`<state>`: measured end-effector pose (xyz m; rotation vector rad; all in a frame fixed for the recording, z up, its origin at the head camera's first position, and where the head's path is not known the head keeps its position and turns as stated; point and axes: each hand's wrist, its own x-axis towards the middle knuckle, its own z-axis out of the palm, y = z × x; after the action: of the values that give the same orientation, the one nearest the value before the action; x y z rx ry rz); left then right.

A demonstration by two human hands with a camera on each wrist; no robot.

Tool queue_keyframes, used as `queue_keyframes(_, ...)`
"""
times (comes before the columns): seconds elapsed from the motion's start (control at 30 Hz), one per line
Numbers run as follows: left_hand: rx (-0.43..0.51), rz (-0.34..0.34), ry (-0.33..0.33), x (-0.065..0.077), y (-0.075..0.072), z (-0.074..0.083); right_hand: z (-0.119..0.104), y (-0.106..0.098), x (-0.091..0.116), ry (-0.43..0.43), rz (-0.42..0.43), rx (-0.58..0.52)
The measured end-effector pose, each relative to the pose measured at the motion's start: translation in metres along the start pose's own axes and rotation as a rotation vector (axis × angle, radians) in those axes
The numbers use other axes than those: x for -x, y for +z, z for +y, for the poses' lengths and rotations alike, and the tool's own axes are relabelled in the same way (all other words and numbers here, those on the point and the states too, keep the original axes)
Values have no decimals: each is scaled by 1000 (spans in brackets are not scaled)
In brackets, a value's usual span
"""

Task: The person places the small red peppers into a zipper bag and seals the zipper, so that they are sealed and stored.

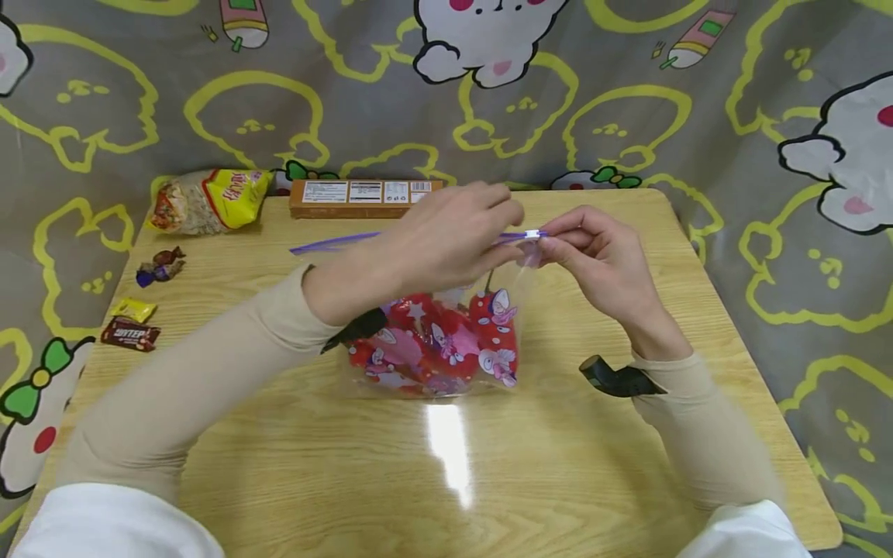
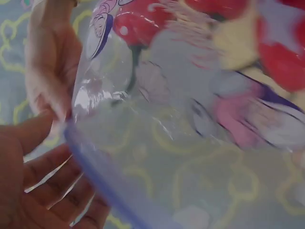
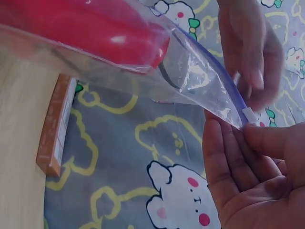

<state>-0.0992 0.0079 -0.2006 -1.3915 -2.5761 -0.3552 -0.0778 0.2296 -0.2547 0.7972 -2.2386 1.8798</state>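
A clear plastic slider bag (image 1: 446, 341) with red and pink cartoon pictures hangs upright over the table, its purple zip strip (image 1: 335, 242) along the top. At the strip's right end sits a white slider (image 3: 249, 116). My right hand (image 1: 607, 267) pinches that corner between thumb and fingers, right beside the slider. My left hand (image 1: 453, 232) reaches across the top of the bag, close to the slider. Its fingers look loose and spread in the left wrist view, where the bag's corner (image 2: 69, 131) lies near the thumb tip.
Behind the bag lies a long brown box (image 1: 366, 198) at the table's back edge. A yellow snack bag (image 1: 212, 201) stands at the back left. Wrapped candies (image 1: 162, 266), a yellow packet (image 1: 132, 310) and a brown wrapped bar (image 1: 130, 334) lie along the left edge.
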Motion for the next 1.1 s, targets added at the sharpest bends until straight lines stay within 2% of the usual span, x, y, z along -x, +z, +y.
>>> queue_keyframes(0.1, 47, 1, 23, -14, 7, 9, -1, 4, 1, 1, -12, -32)
queue_keyframes(0.23, 83, 38, 41, -17, 9, 11, -4, 7, 1, 32, 8, -85)
queue_keyframes(0.33, 97, 26, 37, -15, 8, 10, -5, 8, 1, 22, 28, -33)
queue_keyframes(0.57, 133, 18, 32, -12, 8, 8, 0, 14, 1, -80, 75, 182)
queue_keyframes(0.67, 166, 26, 28, -12, 8, 6, 2, 17, 0, -142, 89, 239)
queue_keyframes(0.83, 185, 43, 24, -11, 7, 3, 6, 20, -1, -234, 128, 206)
queue_keyframes(0.97, 176, 9, -25, -5, 3, -4, 11, 15, -1, -248, 166, 191)
queue_keyframes(1.1, 185, -13, -73, 7, 1, -15, 15, 9, -1, -243, 180, 175)
